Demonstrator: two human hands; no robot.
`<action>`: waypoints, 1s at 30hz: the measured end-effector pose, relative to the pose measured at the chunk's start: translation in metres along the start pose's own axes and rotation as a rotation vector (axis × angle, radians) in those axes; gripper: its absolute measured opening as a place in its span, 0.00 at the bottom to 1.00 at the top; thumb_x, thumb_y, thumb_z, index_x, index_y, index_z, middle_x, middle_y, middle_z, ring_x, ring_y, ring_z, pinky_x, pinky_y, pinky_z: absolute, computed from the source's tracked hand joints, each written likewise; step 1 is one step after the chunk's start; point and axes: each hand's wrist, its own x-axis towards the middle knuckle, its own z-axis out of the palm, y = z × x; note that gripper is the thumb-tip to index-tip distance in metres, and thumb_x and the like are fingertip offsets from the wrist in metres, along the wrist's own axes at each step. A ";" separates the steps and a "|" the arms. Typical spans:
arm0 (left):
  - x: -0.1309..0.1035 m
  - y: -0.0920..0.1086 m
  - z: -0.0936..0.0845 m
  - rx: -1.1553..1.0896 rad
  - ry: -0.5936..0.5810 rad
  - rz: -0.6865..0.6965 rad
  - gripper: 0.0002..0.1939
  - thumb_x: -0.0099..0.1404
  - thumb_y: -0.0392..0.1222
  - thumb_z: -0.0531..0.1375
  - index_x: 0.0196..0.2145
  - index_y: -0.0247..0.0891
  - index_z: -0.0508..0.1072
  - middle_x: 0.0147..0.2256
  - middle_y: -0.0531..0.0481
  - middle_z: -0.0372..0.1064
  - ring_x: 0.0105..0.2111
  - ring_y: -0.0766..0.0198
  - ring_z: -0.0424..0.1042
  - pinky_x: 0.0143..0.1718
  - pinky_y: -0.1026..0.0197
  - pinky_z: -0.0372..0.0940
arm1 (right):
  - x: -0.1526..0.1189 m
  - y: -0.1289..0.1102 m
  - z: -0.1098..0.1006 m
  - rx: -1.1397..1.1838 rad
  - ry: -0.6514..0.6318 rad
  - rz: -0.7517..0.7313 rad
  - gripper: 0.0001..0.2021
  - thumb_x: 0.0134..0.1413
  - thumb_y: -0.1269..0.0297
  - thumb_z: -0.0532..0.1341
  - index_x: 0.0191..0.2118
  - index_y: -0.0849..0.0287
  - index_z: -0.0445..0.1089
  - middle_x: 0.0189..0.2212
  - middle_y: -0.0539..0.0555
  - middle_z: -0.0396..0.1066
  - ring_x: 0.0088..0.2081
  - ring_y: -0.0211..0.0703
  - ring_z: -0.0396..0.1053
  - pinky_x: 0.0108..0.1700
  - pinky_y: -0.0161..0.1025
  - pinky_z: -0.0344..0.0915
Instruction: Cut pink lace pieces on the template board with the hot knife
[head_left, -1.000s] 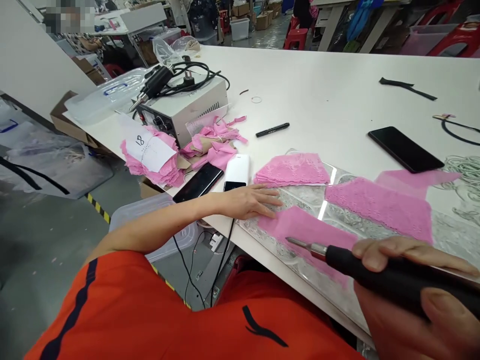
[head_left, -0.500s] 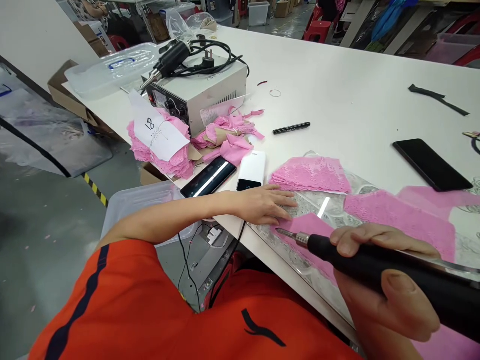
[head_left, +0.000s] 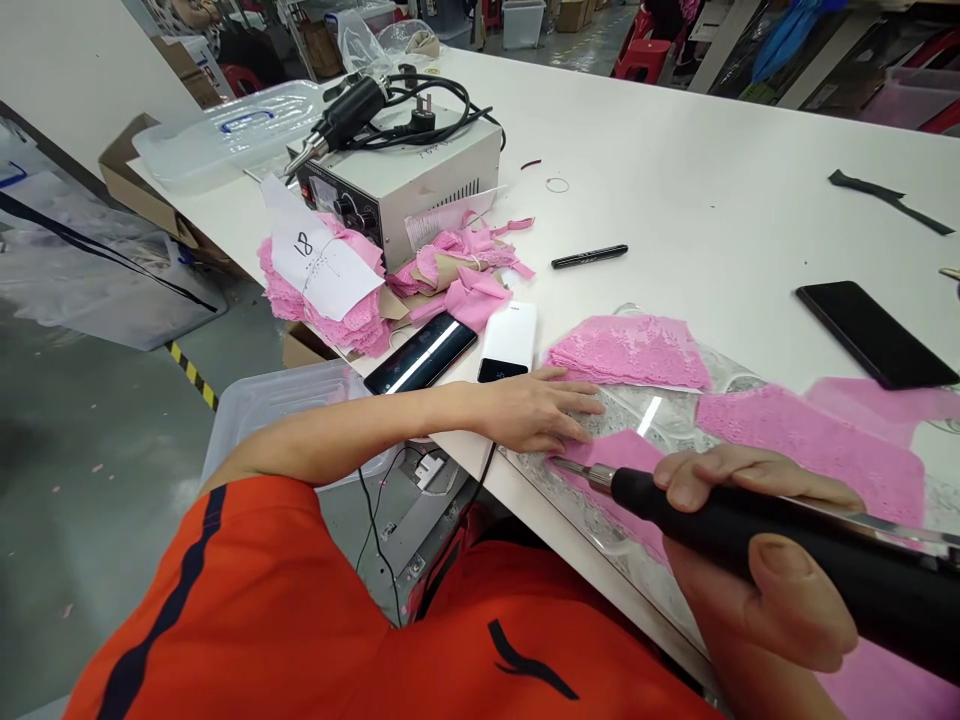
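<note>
My left hand (head_left: 529, 410) lies flat with fingers spread on the table edge, its fingertips at a pink fabric piece (head_left: 626, 450). In my right hand (head_left: 787, 590) is a thick black handheld tool (head_left: 697, 510) with a slim metal tip, fingers wrapped round its body. The tip points left and lies over the pink piece, just below my left fingers; whether it touches the fabric I cannot tell. Beneath the fabric is a clear patterned sheet (head_left: 637, 405). A stack of pink lace pieces (head_left: 630, 350) sits beyond my left hand, and another pink lace piece (head_left: 817, 450) lies to the right.
A white power bank (head_left: 508, 335) and a dark phone (head_left: 421, 355) lie beside my left hand. Behind them are pink bundles (head_left: 330, 310) and a grey control box (head_left: 442, 190) with coiled cable. A pen (head_left: 589, 257) and black phone (head_left: 877, 332) lie farther back.
The view has shifted slightly, so the table items appear a little farther right. My right hand and the tool have moved slightly left relative to the fabric; my left hand stays in place.
</note>
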 end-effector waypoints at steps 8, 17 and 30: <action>0.000 0.002 -0.003 0.000 0.001 0.013 0.17 0.73 0.42 0.60 0.57 0.42 0.77 0.66 0.42 0.63 0.70 0.47 0.56 0.71 0.40 0.50 | 0.001 0.001 0.000 -0.053 -0.012 -0.052 0.07 0.51 0.62 0.66 0.37 0.55 0.75 0.30 0.50 0.73 0.26 0.40 0.68 0.32 0.46 0.73; -0.002 -0.002 0.004 -0.011 0.102 0.059 0.14 0.72 0.40 0.62 0.53 0.38 0.79 0.64 0.40 0.66 0.69 0.48 0.59 0.70 0.46 0.57 | 0.006 -0.004 -0.004 -0.046 0.021 -0.057 0.07 0.50 0.64 0.65 0.37 0.56 0.74 0.31 0.50 0.74 0.24 0.39 0.68 0.31 0.45 0.72; 0.021 0.019 0.027 0.130 0.239 0.204 0.17 0.78 0.38 0.51 0.57 0.34 0.75 0.61 0.40 0.70 0.65 0.50 0.66 0.66 0.46 0.62 | 0.018 -0.031 -0.108 -0.254 0.611 -0.240 0.11 0.36 0.64 0.55 0.27 0.56 0.73 0.24 0.51 0.66 0.19 0.39 0.61 0.25 0.44 0.62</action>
